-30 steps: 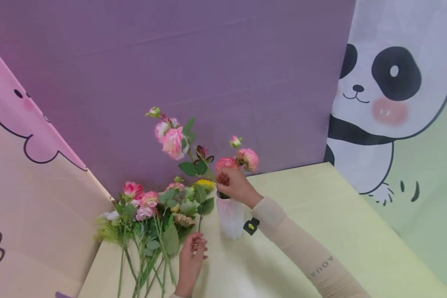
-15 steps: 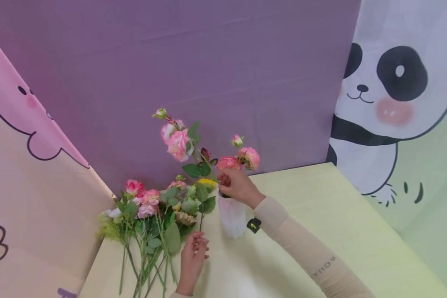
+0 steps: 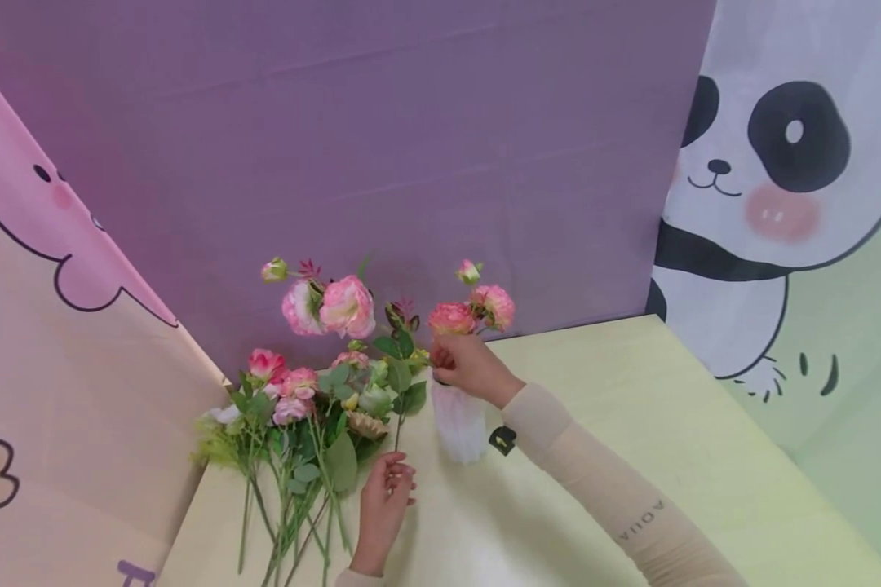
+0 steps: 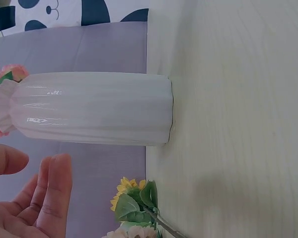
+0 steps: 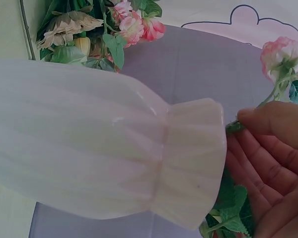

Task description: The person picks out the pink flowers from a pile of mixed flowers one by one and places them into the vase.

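Note:
At the ruffled mouth of the white vase (image 3: 458, 424), my right hand (image 3: 477, 371) pinches the green stem of a pink-and-white flower (image 3: 347, 307) between thumb and fingers. The right wrist view has this stem (image 5: 234, 126) beside the rim, with one bloom (image 5: 282, 57) beyond the thumb. The stem's lower end is hidden. Coral-pink flowers (image 3: 492, 307) stand in the vase behind the hand. My left hand (image 3: 385, 505) hovers beside the vase, left of it, fingers loosely bent with nothing between them. Vase and left hand are apart in the left wrist view.
Several loose flower stems (image 3: 286, 522) lie in a pile at the left of the pale table (image 3: 631, 424). A sunflower (image 4: 121, 191) and a tan bloom (image 3: 367, 425) are in it. A purple backdrop (image 3: 411, 147) rises behind, with printed panels on both sides.
The pink-and-white flower has tipped and turned left and lower, its blooms now facing forward. My right hand stays at the vase mouth. The left hand is nearly still.

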`<state>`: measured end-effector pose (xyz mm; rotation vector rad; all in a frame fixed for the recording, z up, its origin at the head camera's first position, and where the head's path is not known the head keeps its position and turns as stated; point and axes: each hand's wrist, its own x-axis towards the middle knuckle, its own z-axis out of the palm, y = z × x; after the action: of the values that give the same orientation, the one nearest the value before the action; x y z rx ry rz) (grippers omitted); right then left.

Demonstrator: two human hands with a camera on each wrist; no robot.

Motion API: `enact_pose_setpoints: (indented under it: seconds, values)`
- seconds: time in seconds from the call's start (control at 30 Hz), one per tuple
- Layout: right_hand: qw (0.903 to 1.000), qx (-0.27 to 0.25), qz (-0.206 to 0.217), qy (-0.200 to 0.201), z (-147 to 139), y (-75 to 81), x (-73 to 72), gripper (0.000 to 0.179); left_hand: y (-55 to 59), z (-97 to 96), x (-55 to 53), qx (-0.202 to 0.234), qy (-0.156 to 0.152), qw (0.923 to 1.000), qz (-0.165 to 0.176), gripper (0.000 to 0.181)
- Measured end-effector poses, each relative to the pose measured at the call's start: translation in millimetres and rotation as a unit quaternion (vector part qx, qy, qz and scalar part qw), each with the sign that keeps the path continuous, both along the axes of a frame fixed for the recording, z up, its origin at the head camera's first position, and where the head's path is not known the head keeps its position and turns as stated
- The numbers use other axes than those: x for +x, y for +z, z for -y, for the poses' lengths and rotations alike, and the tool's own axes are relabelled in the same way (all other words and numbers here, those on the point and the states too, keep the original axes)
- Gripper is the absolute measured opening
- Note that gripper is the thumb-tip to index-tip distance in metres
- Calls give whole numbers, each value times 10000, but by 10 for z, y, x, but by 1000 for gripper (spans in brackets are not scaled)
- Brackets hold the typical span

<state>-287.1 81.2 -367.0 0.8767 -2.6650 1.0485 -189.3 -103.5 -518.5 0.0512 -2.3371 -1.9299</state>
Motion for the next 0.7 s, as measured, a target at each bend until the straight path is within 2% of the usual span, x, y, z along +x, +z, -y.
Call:
enact_pose_setpoints:
  seconds: [0.3, 0.7]
  values:
    - [9983, 464, -227, 287, -13, -5, 0, 9, -28, -7, -3, -67, -35, 10000, -33, 23]
    - [9975, 579, -128, 391, -33, 15, 4, 6, -24, -28, 2, -103, -7, 9999, 101, 24]
